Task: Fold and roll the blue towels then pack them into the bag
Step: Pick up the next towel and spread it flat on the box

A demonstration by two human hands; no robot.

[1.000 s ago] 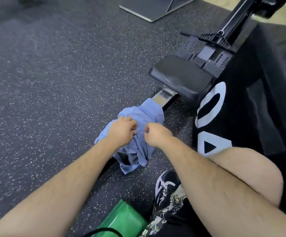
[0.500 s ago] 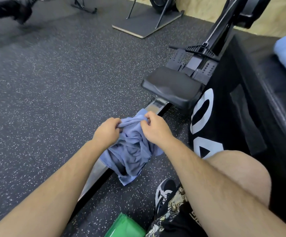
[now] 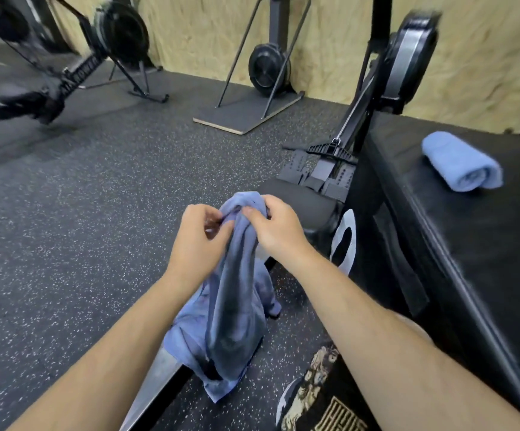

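- Above the floor (image 3: 66, 244), left grip (image 3: 199, 241) and right grip (image 3: 278, 231) each pinched the top of the crumpled towel (image 3: 233, 306).
- Soft, light, limp cloth; judged best held at its corners.

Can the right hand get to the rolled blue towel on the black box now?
Probably yes: nothing stands between the right hand and the rolled towel on the black box. But its grip is taken by the loose towel.

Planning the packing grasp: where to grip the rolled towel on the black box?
Grip the rolled towel mid-length, from above, fingers across its curved sides. It lies on its side on the black box; squeezing there likely keeps it rolled.
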